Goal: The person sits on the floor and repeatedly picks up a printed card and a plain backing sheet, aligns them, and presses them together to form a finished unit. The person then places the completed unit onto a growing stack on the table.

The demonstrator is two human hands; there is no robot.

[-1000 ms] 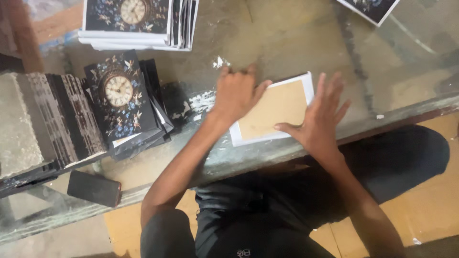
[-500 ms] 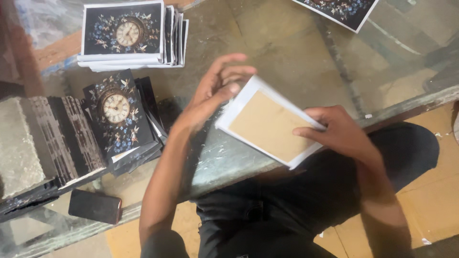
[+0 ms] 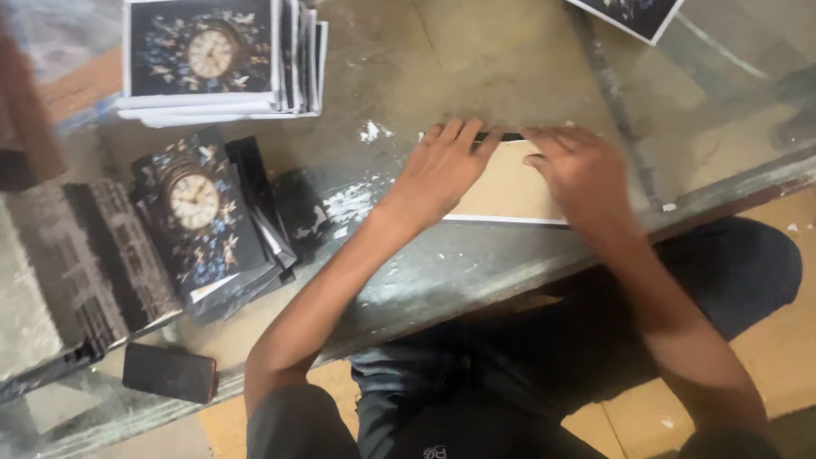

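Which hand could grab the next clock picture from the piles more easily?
Probably the left hand. Both hands press on the tan board, but the clock picture piles lie on the left of the glass table. The right hand would have to cross over.

A small craft workshop is indicated by a paint-flecked, scuffed glass worktop [image 3: 476, 51], on which stacks of identical clock-printed panels [image 3: 212, 59] and dark fanned panels [image 3: 208, 225] are piled.

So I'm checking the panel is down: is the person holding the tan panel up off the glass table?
No, the tan panel lies flat on the glass table under the left hand and right hand.
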